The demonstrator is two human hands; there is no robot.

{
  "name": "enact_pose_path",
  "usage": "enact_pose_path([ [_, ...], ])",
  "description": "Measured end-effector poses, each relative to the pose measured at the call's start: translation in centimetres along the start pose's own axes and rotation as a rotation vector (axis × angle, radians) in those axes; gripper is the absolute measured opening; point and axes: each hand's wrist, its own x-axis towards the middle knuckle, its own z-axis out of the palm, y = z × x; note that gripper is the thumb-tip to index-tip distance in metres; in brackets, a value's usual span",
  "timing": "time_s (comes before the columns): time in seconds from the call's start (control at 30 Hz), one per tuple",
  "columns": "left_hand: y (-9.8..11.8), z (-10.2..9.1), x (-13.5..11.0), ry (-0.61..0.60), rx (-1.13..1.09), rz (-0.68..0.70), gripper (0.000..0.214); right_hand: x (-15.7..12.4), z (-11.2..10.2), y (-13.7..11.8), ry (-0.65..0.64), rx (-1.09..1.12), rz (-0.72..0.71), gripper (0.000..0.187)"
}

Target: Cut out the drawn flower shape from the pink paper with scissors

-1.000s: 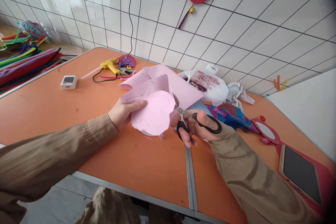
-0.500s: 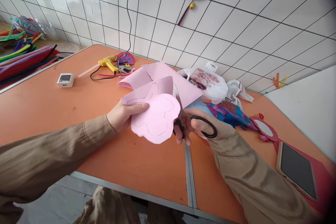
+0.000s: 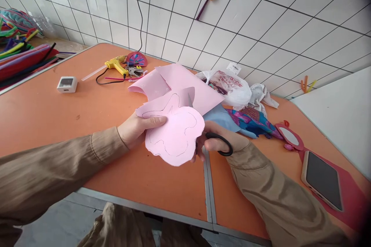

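A sheet of pink paper [image 3: 174, 139] with a drawn curvy outline is pinched in my left hand [image 3: 136, 127], thumb on top. Its lower and right edges are cut to a wavy shape. My right hand [image 3: 216, 139] is closed on black-handled scissors [image 3: 228, 148] at the paper's right edge. The blades are mostly hidden behind the paper, as are some of my right fingers. Behind the outlined part, more pink paper [image 3: 199, 88] spreads over the table, partly curled.
On the orange table [image 3: 95, 104] are a yellow glue gun [image 3: 117, 65], keys [image 3: 135, 71], a white device [image 3: 67, 84], a plastic bag [image 3: 232, 88], patterned blue fabric [image 3: 252, 123], a small mirror [image 3: 290, 135] and a phone [image 3: 323, 179]. Colourful pipe cleaners [image 3: 23, 61] lie at the far left.
The scissors have moved behind the paper, and their blades, visible before, are now hidden. The outlined paper sits slightly lower and further right. The view has shifted a little.
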Motion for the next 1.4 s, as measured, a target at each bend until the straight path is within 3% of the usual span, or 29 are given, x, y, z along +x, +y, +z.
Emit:
enact_pose_path([
  [0.03,0.1,-0.2,0.1,-0.043,-0.008,-0.034,0.034,-0.2,-0.2,-0.3,-0.013,0.0,0.021,0.053],
  [0.1,0.5,-0.6,0.2,-0.016,0.018,-0.023,0.03,-0.6,-0.6,-0.8,-0.032,-0.021,0.046,0.056],
  [0.37,1.8,-1.2,0.3,0.007,0.23,0.029,0.018,-2.1,-1.3,-1.7,0.186,-0.242,0.084,0.056],
  [0.5,2.0,-1.4,0.2,0.005,0.346,0.082,0.017,-2.3,-1.3,-1.7,0.175,-0.236,0.095,0.058],
  [0.63,2.2,-1.8,0.2,-0.026,0.399,0.018,0.019,-2.0,-1.2,-1.8,0.142,-0.241,0.099,0.06],
  [1.03,3.0,-1.2,0.5,-0.061,0.32,-0.079,0.013,-1.7,-1.1,-1.9,0.109,-0.223,0.111,0.056],
  [1.27,2.5,-1.7,0.7,-0.104,0.334,-0.06,0.015,-1.4,-0.5,-2.4,0.122,-0.251,0.138,0.042],
  [1.4,2.4,-2.0,0.8,-0.107,0.372,-0.07,0.016,-1.5,-0.6,-2.1,0.109,-0.255,0.13,0.043],
])
